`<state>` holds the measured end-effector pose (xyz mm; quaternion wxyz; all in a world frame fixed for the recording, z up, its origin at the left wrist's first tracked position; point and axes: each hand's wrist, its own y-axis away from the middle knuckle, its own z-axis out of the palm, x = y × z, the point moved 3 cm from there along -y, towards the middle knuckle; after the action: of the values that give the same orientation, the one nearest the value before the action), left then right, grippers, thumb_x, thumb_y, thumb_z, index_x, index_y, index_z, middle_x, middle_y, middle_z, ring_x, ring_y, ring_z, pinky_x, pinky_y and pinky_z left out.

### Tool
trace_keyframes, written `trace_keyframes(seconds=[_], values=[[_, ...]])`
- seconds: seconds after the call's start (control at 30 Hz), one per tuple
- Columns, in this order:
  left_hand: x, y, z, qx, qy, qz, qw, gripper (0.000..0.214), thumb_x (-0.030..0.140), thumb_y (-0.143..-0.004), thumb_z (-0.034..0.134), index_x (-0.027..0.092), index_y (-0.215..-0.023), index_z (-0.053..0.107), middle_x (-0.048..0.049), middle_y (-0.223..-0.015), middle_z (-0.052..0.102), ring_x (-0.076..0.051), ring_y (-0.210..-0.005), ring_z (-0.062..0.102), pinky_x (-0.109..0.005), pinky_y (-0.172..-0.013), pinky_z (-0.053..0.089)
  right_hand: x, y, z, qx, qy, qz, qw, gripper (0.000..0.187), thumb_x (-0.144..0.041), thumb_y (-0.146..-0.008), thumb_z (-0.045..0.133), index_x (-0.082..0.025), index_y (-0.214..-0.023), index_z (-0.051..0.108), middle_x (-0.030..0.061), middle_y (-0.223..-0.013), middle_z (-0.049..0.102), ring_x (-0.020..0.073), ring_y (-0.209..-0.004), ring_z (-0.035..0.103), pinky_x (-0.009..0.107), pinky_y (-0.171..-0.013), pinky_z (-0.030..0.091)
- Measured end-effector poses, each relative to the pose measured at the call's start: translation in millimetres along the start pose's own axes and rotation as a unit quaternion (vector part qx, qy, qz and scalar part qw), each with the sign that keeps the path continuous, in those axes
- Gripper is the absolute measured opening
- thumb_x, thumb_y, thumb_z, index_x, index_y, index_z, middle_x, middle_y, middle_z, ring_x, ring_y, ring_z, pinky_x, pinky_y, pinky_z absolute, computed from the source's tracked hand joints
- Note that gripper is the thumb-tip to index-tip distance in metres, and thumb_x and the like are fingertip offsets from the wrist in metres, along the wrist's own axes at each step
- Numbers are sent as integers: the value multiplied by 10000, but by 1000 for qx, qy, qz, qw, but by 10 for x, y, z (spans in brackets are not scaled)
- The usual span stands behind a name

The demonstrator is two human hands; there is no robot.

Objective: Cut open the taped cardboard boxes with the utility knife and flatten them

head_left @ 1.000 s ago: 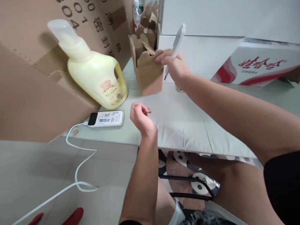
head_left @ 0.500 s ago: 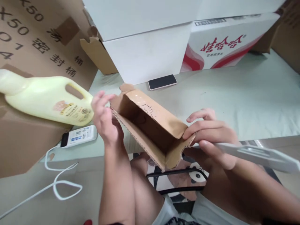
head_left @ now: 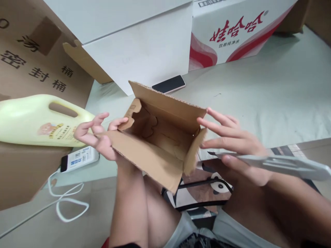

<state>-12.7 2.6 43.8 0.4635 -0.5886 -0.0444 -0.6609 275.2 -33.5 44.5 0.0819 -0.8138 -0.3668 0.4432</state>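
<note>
Left of the small cardboard box (head_left: 155, 148), a pale yellow jug (head_left: 38, 120) lies on its side against a printed brown carton (head_left: 33, 58). A white power bank (head_left: 79, 159) lies below the jug, nearer the box, with its cable (head_left: 67, 203) looping down.

The left hand (head_left: 97, 137) meets the box's left end. Its fingers are spread and curled loosely, one fingertip touches the end flap, and the palm props the near wall.

The box itself is held up above the person's lap, tilted with its open top toward the camera. Only folded bottom flaps show inside, so it holds nothing. It looks light and made of thin corrugated board: stiff at the creases but easy to dent across the walls. The two ends or the corners are probably the best places to hold it.

Behind the box, a dark phone (head_left: 169, 83) lies flat in front of a large white box (head_left: 134, 51).

At the box's right end, the right hand (head_left: 232, 144) lays straight, slightly parted fingers against the flap. Its thumb pins a flat grey tool (head_left: 284, 165) that points away to the right.

Behind and to the right of the box stands a red-and-white carton (head_left: 232, 34).
</note>
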Motion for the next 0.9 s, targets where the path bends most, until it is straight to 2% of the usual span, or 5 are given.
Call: trace_keyframes(seconds=[0.27, 0.43, 0.57, 0.7, 0.9], values=[[-142, 41, -146, -96, -59, -10, 994, 250, 414, -926, 487, 274, -1133, 487, -25, -1012, 661, -194, -847, 691, -385, -929, 542, 136, -97, 216, -76, -45, 62, 994, 455, -460, -967, 506, -354, -1392, 633, 38, -1592, 528, 371, -1608, 212, 681, -1284, 106], [-213, 24, -181, -214, -192, 38, 957, 391, 460, -872, 651, 241, -1195, 674, -94, -1414, 578, -289, -1406, 499, -443, -1238, 317, 1, -203, 197, -7, -171, 43, 984, 258, -457, -952, 537, -315, -1089, 704, 49, -1209, 763, 341, -1363, 593, 592, -1287, 265], [-250, -7, -225, -225, -179, 4, 958, 392, 462, -842, 685, 257, -1174, 730, -83, -1493, 527, -320, -1475, 423, -495, -1260, 277, -94, -216, 232, 11, -219, 56, 974, 154, -450, -952, 549, -303, -911, 568, 0, -745, 672, 309, -1190, 697, 538, -1183, 391], [-283, -5, -224, -274, -159, -5, 949, 331, 463, -866, 660, 267, -1104, 779, -75, -1414, 589, -314, -1386, 520, -499, -1239, 331, -167, -213, 323, -51, -233, 19, 971, 128, -398, -945, 544, -280, -897, 537, -38, -703, 632, 258, -972, 754, 508, -1208, 308], [-400, -131, -364, -291, -222, 35, 930, 329, 434, -907, 565, 258, -1078, 784, -60, -1381, 633, -275, -1302, 583, -461, -1181, 427, 195, -254, 325, 180, -427, 104, 880, 171, -447, -828, 611, -277, -830, 637, 12, -781, 657, 236, -889, 667, 428, -962, 520]])
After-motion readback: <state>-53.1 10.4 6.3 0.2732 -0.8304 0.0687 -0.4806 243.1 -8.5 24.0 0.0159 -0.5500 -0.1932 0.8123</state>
